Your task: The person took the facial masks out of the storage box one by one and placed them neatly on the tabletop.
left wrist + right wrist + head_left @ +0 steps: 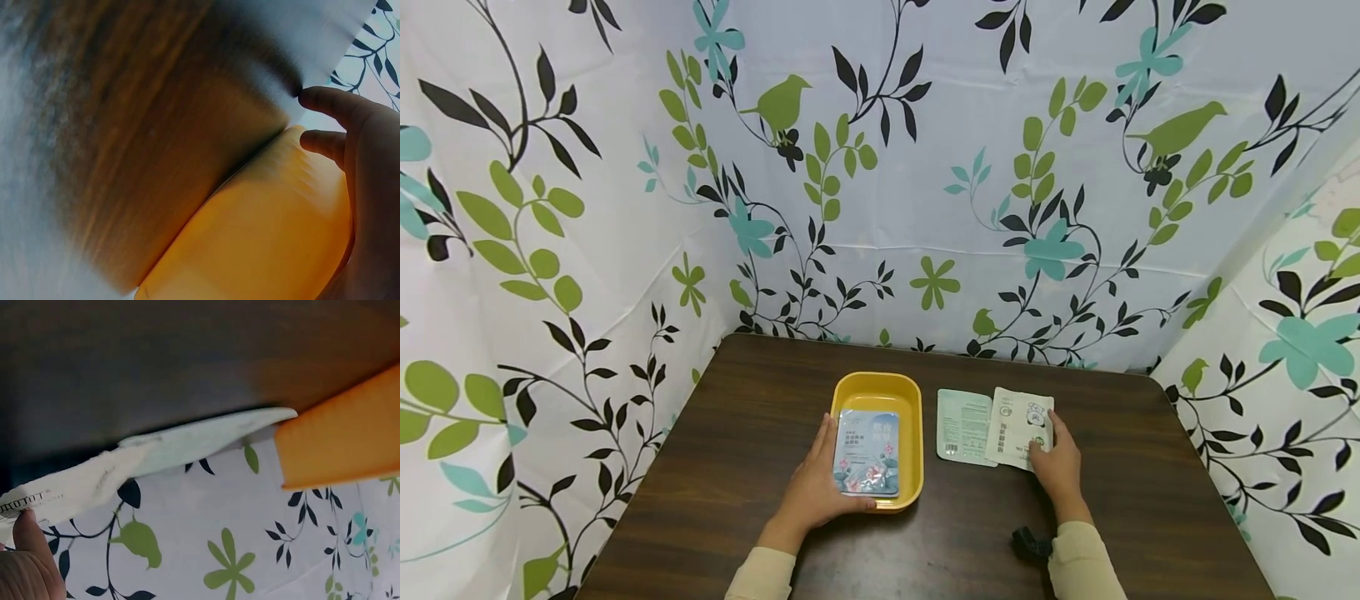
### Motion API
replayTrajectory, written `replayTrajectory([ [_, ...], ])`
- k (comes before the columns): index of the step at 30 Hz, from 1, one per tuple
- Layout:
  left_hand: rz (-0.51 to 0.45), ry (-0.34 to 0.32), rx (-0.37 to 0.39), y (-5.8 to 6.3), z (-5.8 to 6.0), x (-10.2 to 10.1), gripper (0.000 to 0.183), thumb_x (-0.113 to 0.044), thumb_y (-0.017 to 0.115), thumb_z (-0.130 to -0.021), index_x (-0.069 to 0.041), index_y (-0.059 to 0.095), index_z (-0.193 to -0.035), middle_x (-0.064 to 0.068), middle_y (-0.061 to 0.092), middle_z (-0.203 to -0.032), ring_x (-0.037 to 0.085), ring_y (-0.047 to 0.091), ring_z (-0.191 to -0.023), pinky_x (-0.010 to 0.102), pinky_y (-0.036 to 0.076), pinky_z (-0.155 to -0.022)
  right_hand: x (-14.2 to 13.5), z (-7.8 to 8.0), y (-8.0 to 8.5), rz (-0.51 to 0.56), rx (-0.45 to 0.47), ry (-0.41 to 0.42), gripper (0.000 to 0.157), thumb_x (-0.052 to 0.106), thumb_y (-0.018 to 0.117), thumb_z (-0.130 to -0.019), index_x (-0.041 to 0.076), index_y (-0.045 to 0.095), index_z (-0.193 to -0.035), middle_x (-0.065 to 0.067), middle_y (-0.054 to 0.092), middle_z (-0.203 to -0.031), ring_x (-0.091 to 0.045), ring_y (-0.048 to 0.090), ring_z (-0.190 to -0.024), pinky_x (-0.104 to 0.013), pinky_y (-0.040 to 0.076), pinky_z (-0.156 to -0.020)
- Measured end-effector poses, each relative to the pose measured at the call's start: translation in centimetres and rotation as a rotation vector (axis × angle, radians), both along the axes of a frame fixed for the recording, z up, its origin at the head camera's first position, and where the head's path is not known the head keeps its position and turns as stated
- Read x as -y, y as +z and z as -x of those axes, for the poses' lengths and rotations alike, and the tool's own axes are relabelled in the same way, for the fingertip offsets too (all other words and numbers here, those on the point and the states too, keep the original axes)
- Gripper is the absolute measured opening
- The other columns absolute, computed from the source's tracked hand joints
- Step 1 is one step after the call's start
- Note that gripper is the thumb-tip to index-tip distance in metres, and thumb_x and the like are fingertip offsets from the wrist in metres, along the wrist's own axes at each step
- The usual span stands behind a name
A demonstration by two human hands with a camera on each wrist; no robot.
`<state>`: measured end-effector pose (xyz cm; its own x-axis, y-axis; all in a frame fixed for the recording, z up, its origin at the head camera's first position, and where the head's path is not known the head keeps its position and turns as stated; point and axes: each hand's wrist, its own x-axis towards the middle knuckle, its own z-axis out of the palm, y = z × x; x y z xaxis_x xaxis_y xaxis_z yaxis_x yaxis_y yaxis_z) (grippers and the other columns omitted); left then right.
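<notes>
The cream printed packet point(1011, 427), overlapping a mint-green packet point(961, 427) right of lower centre, is pinched by the right hand point(1062, 468), while the left hand point(815, 493) grips the yellow tray point(877, 393) holding a blue floral packet point(867, 450).

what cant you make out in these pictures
- Green packet, head view: its right part lies under the cream packet; fine print too small.
- Cream packet, head view: part covered by the right hand.
- Yellow tray, head view: floor beneath the blue packet hidden; left wrist view: cut off by the bottom edge.
- Table, left wrist view: surface blurred.
</notes>
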<state>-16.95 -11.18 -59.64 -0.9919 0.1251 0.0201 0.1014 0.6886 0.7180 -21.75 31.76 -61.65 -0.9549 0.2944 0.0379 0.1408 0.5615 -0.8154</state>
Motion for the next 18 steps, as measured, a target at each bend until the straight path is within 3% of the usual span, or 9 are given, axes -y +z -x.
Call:
replayTrajectory([
  [3,0.0,-0.004,0.002,0.1,0.1,-0.1,0.156,-0.081,0.087,-0.046,-0.023,0.007,-0.166,-0.001,0.005,-0.175,0.039,0.036,-0.151,0.065,0.039,-0.111,-0.2,-0.1,-0.4,-0.071,-0.026,0.013,0.068,0.007,0.059,-0.096,0.002,0.032,-0.159,-0.03,0.032,-0.162,-0.048,0.033,-0.147,-0.063,0.028,-0.118],
  [6,-0.009,-0.003,0.003,0.2,0.1,-0.2,0.156,-0.079,0.088,-0.046,-0.023,0.007,-0.166,-0.001,0.006,-0.175,0.04,0.037,-0.15,0.066,0.039,-0.11,-0.4,-0.2,-0.9,-0.127,-0.074,0.031,0.064,0.006,0.061,-0.096,-0.002,0.038,-0.155,-0.031,0.033,-0.16,-0.05,0.03,-0.149,-0.065,0.025,-0.119],
  [11,-0.019,0.002,-0.002,0.2,0.2,-0.3,0.156,-0.076,0.09,-0.046,-0.022,0.006,-0.167,-0.001,0.005,-0.175,0.041,0.038,-0.149,0.065,0.04,-0.111,-0.5,-0.4,-1.9,-0.118,-0.16,0.003,0.063,0.007,0.065,-0.095,-0.001,0.042,-0.153,-0.03,0.042,-0.155,-0.049,0.041,-0.141,-0.065,0.035,-0.111],
  [18,0.001,0.012,0.005,-0.2,0.1,-0.2,0.156,-0.077,0.09,-0.046,-0.023,0.006,-0.166,-0.001,0.006,-0.175,0.04,0.04,-0.147,0.064,0.041,-0.11,0.0,-0.9,-2.2,-0.09,-0.175,-0.027,0.064,0.008,0.065,-0.096,0.001,0.04,-0.155,-0.029,0.046,-0.152,-0.047,0.049,-0.133,-0.062,0.043,-0.103],
])
